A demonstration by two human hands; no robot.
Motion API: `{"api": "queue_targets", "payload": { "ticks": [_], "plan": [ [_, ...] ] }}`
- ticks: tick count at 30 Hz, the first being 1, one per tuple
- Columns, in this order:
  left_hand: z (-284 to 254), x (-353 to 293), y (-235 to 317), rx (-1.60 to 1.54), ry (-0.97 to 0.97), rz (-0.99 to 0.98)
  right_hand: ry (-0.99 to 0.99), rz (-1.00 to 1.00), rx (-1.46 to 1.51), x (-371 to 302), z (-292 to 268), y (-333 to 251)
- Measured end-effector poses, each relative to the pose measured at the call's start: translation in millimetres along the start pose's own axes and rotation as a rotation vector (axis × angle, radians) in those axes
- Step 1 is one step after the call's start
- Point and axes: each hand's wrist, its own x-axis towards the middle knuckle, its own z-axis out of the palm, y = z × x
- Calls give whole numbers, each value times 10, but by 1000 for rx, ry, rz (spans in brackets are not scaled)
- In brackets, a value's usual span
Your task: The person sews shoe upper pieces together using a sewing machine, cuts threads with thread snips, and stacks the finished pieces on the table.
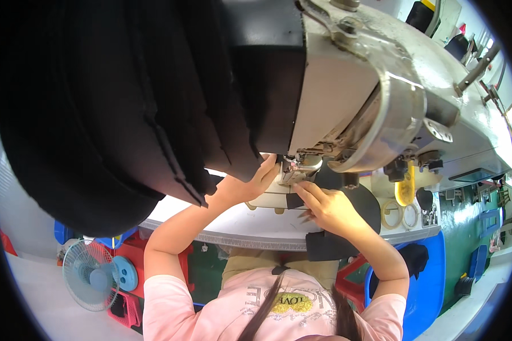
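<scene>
A sewing machine [347,102] fills the upper right, its presser foot area [294,165] low in the middle. Just left of the foot is my left hand [255,181], its fingers together and raised against black fabric [279,159]; hanging black cloth partly covers it. My right hand [327,207] is closed in front of the foot, thumb and forefinger pinching the edge of a small black fabric piece [294,201]. Something thin and greyish shows under its lower fingers, too small to make out. A larger black fabric piece [361,199] lies to its right on the table.
Large black panels [96,113] hang close over the upper left. A ruler strip [250,241] runs along the table's front edge. Yellowish rings [391,215] lie at right, above a blue bin [426,284]. A fan [91,275] stands at lower left.
</scene>
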Motion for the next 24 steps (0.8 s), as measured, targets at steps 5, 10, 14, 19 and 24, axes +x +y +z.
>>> {"api": "queue_targets", "payload": {
  "ticks": [5,10,14,19,24],
  "plan": [
    [-111,86,-95,47,-31,88,78,-14,-181,3,137,139],
    [-439,127,-231,-217,-155,48,292,113,66,70,-123,99],
    [-644,358,-286,-816,-379,-372,332,265,186,204,-58,141],
    [-307,474,-180,-794,-225,-593,248,383,258,336,-86,103],
    [36,444,-222,-731,-419,-760,332,146,-9,113,-58,119]
  ]
}}
